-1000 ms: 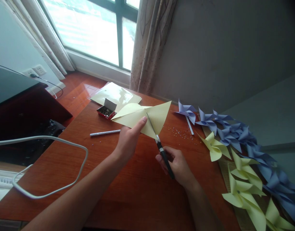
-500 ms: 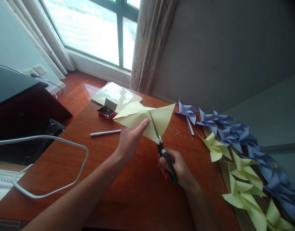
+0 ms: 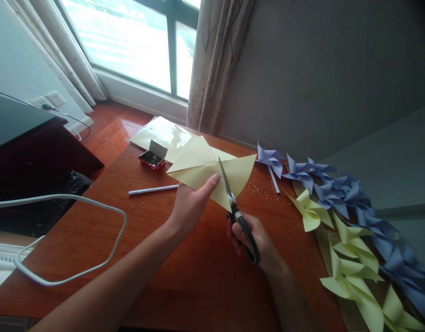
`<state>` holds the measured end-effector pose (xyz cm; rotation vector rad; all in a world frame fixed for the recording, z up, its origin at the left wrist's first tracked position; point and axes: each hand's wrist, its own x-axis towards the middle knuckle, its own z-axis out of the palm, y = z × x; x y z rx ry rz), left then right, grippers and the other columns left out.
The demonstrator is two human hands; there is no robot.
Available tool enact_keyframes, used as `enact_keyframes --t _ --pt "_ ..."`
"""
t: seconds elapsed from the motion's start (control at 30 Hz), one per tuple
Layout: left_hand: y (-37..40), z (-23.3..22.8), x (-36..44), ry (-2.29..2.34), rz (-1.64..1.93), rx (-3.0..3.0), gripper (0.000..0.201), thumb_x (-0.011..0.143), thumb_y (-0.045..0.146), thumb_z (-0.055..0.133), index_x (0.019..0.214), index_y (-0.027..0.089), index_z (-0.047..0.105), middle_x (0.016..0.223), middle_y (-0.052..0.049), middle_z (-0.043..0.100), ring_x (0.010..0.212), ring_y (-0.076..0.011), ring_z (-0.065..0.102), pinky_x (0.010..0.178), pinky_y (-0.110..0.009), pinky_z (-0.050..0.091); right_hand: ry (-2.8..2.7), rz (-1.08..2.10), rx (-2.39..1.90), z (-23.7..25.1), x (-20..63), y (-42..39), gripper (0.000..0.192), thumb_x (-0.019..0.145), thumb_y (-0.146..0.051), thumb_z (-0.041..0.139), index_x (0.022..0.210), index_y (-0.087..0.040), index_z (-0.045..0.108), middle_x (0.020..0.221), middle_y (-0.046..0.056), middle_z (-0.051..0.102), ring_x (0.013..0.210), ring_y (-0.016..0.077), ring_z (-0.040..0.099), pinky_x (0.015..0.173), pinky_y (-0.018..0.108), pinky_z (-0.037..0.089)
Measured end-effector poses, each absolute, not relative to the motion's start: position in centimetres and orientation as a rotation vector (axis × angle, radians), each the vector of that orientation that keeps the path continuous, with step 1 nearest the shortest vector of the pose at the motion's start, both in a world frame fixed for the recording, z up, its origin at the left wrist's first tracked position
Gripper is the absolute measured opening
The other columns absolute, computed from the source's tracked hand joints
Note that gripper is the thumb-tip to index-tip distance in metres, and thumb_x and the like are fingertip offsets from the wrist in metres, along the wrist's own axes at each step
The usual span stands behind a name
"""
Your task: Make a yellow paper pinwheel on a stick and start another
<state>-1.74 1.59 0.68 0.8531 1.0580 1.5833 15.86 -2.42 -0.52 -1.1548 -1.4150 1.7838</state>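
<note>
My left hand [image 3: 193, 200] pinches a pale yellow paper sheet [image 3: 193, 159] above the table, thumb on top and the other fingers hidden beneath. Slits run from the paper's corners toward its middle, and its flaps spread apart. Wrapped round the black handles, my right hand [image 3: 255, 237] grips a pair of scissors [image 3: 245, 233]. Its blades lie along the slit on the near right side of the paper, tips close to the centre; they look nearly closed.
On the wooden table [image 3: 184, 286], an open small red box [image 3: 152, 157] of metal bits stands near a yellow paper stack [image 3: 160, 131]. A white paper stick [image 3: 152, 189] lies left. Purple pinwheels [image 3: 298, 173] and yellow pinwheels [image 3: 352, 276] line the right. A white cable [image 3: 124, 226] loops left.
The paper has shifted slightly right and toward me, its flaps spreading wider at the back. The scissors have moved a little right with it.
</note>
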Motion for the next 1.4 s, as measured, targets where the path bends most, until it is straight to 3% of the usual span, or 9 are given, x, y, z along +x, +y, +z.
enact_keyframes --t 0.7,1.4 --pt "1.6 0.4 -1.7 1.080 1.592 0.872 0.036 0.084 0.035 0.078 0.115 0.017 0.075 0.121 -0.008 0.075 0.112 -0.0252 0.070 0.098 -0.032 0.054 -1.446 1.730 -1.193 -0.7 15.9 -2.3 0.045 0.089 -0.062 0.063 0.085 -0.018 0.056 0.058 -0.005 0.049 0.044 0.0073 0.041 0.041 0.022 0.031" --pt "2.6 1.1 -3.0 1.097 1.768 0.757 0.032 0.078 0.035 0.081 0.102 0.016 0.076 0.111 -0.008 0.076 0.107 -0.0256 0.070 0.097 -0.034 0.053 -1.521 1.788 -1.173 -0.3 16.0 -2.2 0.044 0.087 -0.059 0.067 0.077 -0.018 0.053 0.060 -0.004 0.053 0.047 0.0088 0.047 0.044 0.022 0.037"
